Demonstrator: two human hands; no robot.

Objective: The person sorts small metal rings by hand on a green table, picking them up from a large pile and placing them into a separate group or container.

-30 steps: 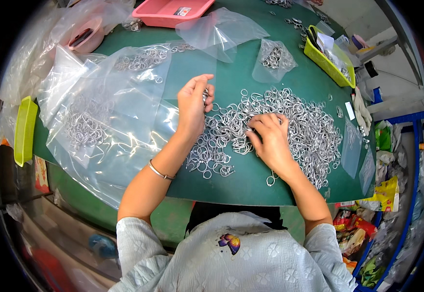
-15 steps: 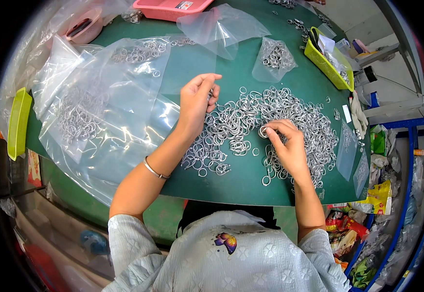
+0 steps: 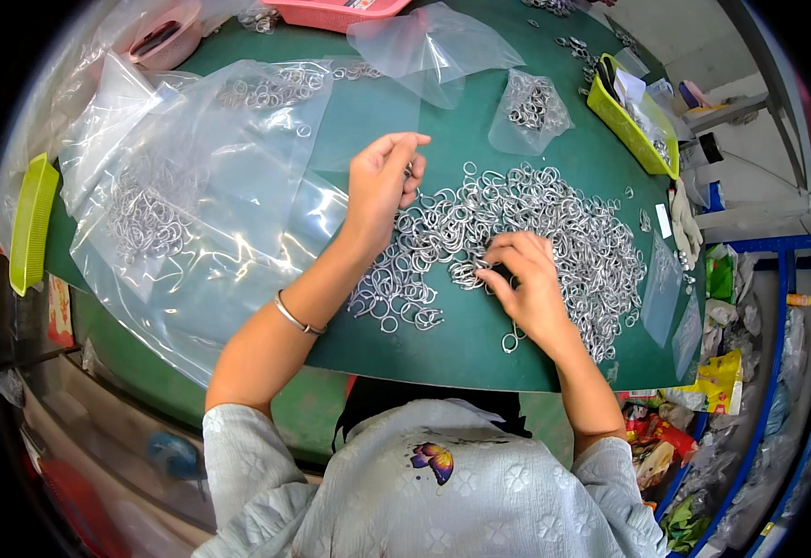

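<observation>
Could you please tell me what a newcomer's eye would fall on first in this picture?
Probably the large heap of loose silver metal rings spread over the dark green tabletop, with the bare right hand at its near side and the bare left hand curled at its left. Next might come the shiny clear plastic sheeting on the table's left, then the bright yellow-green plastic basket at the far right.

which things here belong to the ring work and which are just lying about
Seemingly in use:
metal rings, heaped on the green tabletop
left hand, closed on small metal pieces, apparently rings
right hand, at the heap
large clear plastic bag, rings showing through

Apparently just lying about:
off-white glove
lime-green basket, far left
pink bowl with a dark object
</observation>
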